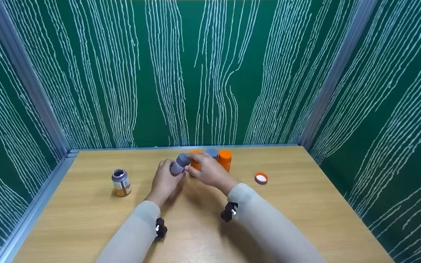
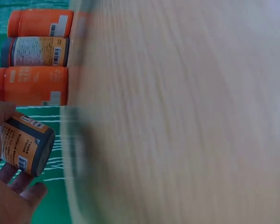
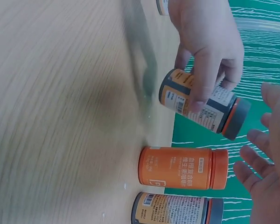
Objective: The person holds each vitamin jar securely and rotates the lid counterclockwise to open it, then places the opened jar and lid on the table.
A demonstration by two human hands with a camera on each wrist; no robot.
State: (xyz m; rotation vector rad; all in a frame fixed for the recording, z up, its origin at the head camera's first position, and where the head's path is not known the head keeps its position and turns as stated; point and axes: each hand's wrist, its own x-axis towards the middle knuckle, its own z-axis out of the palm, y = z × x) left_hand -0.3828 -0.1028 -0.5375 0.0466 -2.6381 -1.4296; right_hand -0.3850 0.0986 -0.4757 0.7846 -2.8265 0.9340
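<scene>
My left hand (image 1: 163, 180) grips a small pill bottle (image 3: 196, 100) around its label. The bottle has a grey cap (image 3: 236, 118) with an orange ring, and it is tilted, held above the table. In the left wrist view its dark base (image 2: 44, 151) faces outward. My right hand (image 1: 210, 170) is beside the cap with its fingers (image 3: 256, 161) spread and slightly bent. The right wrist view shows a gap between those fingers and the cap.
Behind the hands stand an orange bottle (image 3: 182, 168), a grey-capped bottle (image 2: 37, 51) and another orange bottle (image 1: 225, 160). An uncapped bottle (image 1: 121, 183) stands at the left of the table. An orange-rimmed cap (image 1: 261, 178) lies at the right. Green walls (image 1: 228, 73) enclose the table.
</scene>
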